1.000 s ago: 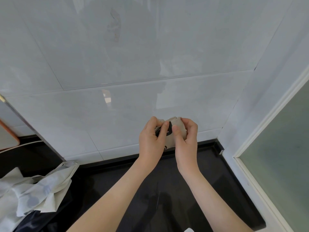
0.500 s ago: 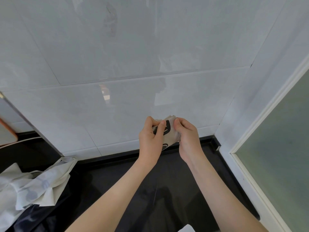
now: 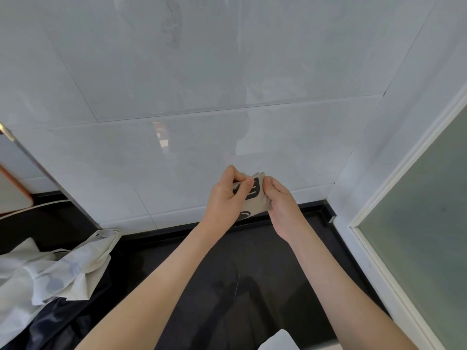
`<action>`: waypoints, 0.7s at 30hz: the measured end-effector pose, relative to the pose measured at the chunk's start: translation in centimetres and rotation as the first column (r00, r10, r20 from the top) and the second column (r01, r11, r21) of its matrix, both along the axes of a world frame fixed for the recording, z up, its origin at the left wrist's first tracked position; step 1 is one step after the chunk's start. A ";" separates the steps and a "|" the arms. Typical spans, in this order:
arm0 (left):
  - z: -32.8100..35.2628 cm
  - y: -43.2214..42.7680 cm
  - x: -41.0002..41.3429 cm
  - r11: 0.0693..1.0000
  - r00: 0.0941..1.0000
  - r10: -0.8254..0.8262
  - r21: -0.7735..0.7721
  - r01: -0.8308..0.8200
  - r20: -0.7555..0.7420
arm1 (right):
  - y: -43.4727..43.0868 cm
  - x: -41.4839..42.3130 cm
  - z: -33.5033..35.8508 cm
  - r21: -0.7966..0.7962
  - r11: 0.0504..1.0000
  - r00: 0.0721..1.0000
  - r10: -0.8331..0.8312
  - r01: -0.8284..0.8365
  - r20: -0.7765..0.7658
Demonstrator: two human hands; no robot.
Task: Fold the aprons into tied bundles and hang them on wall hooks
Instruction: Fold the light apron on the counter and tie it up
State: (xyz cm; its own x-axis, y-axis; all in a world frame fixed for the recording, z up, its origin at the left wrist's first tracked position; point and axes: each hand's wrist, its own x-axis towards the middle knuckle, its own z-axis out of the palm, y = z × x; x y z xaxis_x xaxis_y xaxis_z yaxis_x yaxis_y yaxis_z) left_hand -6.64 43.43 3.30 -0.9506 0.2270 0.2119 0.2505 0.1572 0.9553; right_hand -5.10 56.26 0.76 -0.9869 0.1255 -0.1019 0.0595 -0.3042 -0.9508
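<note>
- my left hand [image 3: 223,198] is curled, thumb and forefinger pinching the upper left edge of the beige apron bundle [image 3: 254,198].
- my right hand [image 3: 281,202] is curled round the bundle's right side, with the fingers tucked behind the cloth.
- the bundle is small and folded, with black print showing. i hold it up between both hands in front of the lower tiles of the white wall [image 3: 202,84], above the counter's raised back lip.
- a broad stretch of glossy black counter [image 3: 265,261] shows under and between my forearms.
- on the right the wall turns a corner near my right hand. a white frame [image 3: 394,188] and a frosted glass pane [image 3: 424,236] run along that side.
- on the left a second apron [image 3: 63,269], pale with grey-blue motifs, lies crumpled on the counter, well apart from my hands.
- a white object [image 3: 278,339] pokes in at the bottom edge, and i cannot tell what it is.
</note>
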 end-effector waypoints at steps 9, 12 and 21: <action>-0.8 -2.6 -1.5 0.910 0.961 -0.209 -0.324 0.260 0.183 | -0.5 0.5 -1.6 -0.020 0.990 0.987 -0.144 0.143 -0.071; -1.3 -2.8 -1.1 0.930 0.968 -0.205 -0.281 0.238 0.145 | -0.1 0.5 -2.0 -0.048 0.997 0.996 -0.058 0.055 -0.067; -2.7 -3.0 -0.3 0.703 0.947 -0.315 -0.686 0.186 -0.067 | 2.7 0.9 0.6 0.401 0.901 0.986 0.149 -0.167 0.075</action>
